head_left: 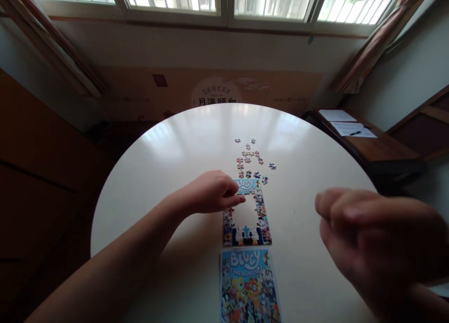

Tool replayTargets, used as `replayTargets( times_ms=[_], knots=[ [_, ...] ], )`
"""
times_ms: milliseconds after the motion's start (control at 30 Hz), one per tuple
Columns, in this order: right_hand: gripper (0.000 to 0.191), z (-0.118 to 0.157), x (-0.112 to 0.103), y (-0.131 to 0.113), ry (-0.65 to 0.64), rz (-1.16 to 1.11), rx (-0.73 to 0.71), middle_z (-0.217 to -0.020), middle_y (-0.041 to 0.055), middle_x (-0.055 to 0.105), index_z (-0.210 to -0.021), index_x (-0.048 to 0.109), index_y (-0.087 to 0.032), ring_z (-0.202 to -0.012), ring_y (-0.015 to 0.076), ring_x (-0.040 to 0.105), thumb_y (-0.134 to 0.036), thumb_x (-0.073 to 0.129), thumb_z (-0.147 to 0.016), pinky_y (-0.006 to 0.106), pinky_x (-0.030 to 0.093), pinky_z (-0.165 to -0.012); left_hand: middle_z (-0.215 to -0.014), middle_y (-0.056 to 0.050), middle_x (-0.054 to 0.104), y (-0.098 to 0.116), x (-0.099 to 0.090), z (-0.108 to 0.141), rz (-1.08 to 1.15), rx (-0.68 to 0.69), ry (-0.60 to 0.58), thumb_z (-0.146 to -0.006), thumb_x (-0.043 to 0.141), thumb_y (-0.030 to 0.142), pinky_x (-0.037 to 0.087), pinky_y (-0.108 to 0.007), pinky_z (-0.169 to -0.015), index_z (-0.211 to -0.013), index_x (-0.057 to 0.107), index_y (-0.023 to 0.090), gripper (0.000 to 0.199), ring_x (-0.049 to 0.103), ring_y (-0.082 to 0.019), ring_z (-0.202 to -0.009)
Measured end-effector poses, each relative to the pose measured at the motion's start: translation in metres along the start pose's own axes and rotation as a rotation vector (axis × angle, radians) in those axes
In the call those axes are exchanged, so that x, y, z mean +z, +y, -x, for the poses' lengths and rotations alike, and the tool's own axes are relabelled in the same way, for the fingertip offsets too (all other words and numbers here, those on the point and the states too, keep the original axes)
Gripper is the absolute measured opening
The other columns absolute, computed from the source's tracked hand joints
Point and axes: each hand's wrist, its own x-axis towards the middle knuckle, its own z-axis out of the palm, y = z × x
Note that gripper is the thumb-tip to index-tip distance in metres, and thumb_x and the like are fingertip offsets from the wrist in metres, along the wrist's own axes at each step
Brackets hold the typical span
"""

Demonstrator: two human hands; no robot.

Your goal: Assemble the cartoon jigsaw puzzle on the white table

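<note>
A partly assembled jigsaw puzzle (264, 220) lies on the white round table (140, 173), its border joined around a bare middle. My left hand (218, 192) is over the puzzle's upper left edge, fingers curled and thumb stretched out; whether it pinches a piece cannot be made out. Beyond the puzzle, several loose pieces (247, 160) are scattered. Toward me, just below the puzzle, lies a Bluey picture sheet (249, 285). My right hand (368, 224) is raised at the right, blurred, with its fingers curled in; anything inside them is hidden.
Past the table's right edge, papers (351, 128) and a pen lie on a brown wooden surface (365, 150). A large printed cardboard panel (287, 86) stands beyond the far edge, under the windows. Curtains hang at both sides.
</note>
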Motion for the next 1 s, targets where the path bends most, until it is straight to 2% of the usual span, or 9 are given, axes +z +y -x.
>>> replayTargets(
  times_ms=[100, 200, 267, 333, 433, 533, 600, 733, 1000],
  knots=[
    [0.005, -0.029, 0.019, 0.036, 0.183, 0.008, 0.046, -0.061, -0.0044, 0.049, -0.09, 0.065, -0.025, -0.046, 0.0109, 0.044, -0.029, 0.062, -0.089, 0.026, 0.035, -0.043, -0.054, 0.003, 0.041, -0.004, -0.001, 0.0, -0.032, -0.021, 0.076, -0.092, 0.055, 0.036, 0.025, -0.03, -0.052, -0.056, 0.037, 0.019, 0.045, 0.033, -0.01, -0.051],
    [0.01, -0.045, 0.022, 0.068, 0.193, 0.074, 0.263, -0.065, -0.0042, 0.047, -0.096, 0.061, -0.025, -0.05, 0.0111, 0.043, -0.03, 0.059, -0.088, 0.026, 0.034, -0.045, -0.054, 0.003, 0.037, -0.01, -0.002, 0.001, -0.055, -0.05, 0.167, -0.093, 0.053, 0.036, 0.025, -0.03, -0.053, -0.056, 0.033, 0.019, 0.045, 0.031, -0.011, -0.052],
    [0.017, -0.048, 0.019, 0.081, 0.096, 0.114, 0.429, -0.068, -0.0033, 0.048, -0.103, 0.06, -0.025, -0.052, 0.0114, 0.041, -0.033, 0.057, -0.089, 0.026, 0.033, -0.046, -0.053, 0.004, 0.033, -0.015, -0.004, 0.002, -0.049, -0.072, 0.221, -0.094, 0.051, 0.037, 0.025, -0.03, -0.053, -0.056, 0.031, 0.02, 0.046, 0.03, -0.011, -0.052],
    [0.026, -0.049, 0.015, 0.089, -0.118, 0.148, 0.546, -0.071, -0.0016, 0.052, -0.11, 0.062, -0.022, -0.055, 0.0124, 0.044, -0.036, 0.057, -0.088, 0.027, 0.035, -0.048, -0.053, 0.005, 0.032, -0.02, -0.005, 0.004, -0.032, -0.08, 0.278, -0.093, 0.051, 0.037, 0.025, -0.029, -0.053, -0.056, 0.031, 0.02, 0.046, 0.029, -0.01, -0.051],
    [0.04, -0.047, 0.014, 0.096, -0.446, 0.3, 0.591, -0.08, 0.0024, 0.06, -0.124, 0.061, -0.018, -0.067, 0.0162, 0.053, -0.037, 0.058, -0.089, 0.031, 0.045, -0.061, -0.053, 0.005, 0.031, -0.025, -0.007, 0.006, -0.016, -0.092, 0.366, -0.092, 0.052, 0.036, 0.025, -0.029, -0.053, -0.055, 0.029, 0.02, 0.046, 0.028, -0.01, -0.05],
    [0.054, -0.043, 0.017, 0.101, -0.618, 0.511, 0.596, -0.089, 0.0054, 0.064, -0.14, 0.051, -0.018, -0.075, 0.0188, 0.058, -0.035, 0.057, -0.089, 0.034, 0.047, -0.069, -0.052, 0.005, 0.03, -0.025, -0.007, 0.006, -0.006, -0.128, 0.398, -0.091, 0.053, 0.037, 0.025, -0.03, -0.053, -0.055, 0.028, 0.021, 0.047, 0.027, -0.01, -0.051],
    [0.055, -0.041, 0.018, 0.104, -0.676, 0.589, 0.606, -0.091, 0.0061, 0.066, -0.142, 0.049, -0.018, -0.074, 0.0189, 0.059, -0.03, 0.055, -0.089, 0.034, 0.047, -0.07, -0.052, 0.005, 0.029, -0.025, -0.007, 0.006, 0.0, -0.146, 0.399, -0.091, 0.053, 0.037, 0.024, -0.03, -0.054, -0.055, 0.027, 0.021, 0.047, 0.026, -0.01, -0.051],
    [0.046, -0.04, 0.016, 0.107, -0.719, 0.664, 0.602, -0.093, 0.0071, 0.068, -0.132, 0.06, -0.017, -0.075, 0.0187, 0.061, -0.02, 0.05, -0.087, 0.033, 0.047, -0.071, -0.053, 0.005, 0.029, -0.025, -0.007, 0.006, 0.007, -0.156, 0.398, -0.091, 0.053, 0.038, 0.025, -0.031, -0.054, -0.055, 0.027, 0.021, 0.047, 0.026, -0.01, -0.051],
    [0.041, -0.04, 0.018, 0.101, -0.754, 0.703, 0.594, -0.102, 0.0111, 0.071, -0.127, 0.065, -0.016, -0.081, 0.0219, 0.064, -0.025, 0.053, -0.088, 0.036, 0.049, -0.076, -0.053, 0.005, 0.03, -0.028, -0.005, 0.005, 0.024, -0.159, 0.362, -0.09, 0.054, 0.037, 0.025, -0.029, -0.053, -0.055, 0.029, 0.02, 0.047, 0.027, -0.009, -0.051]
  ],
)
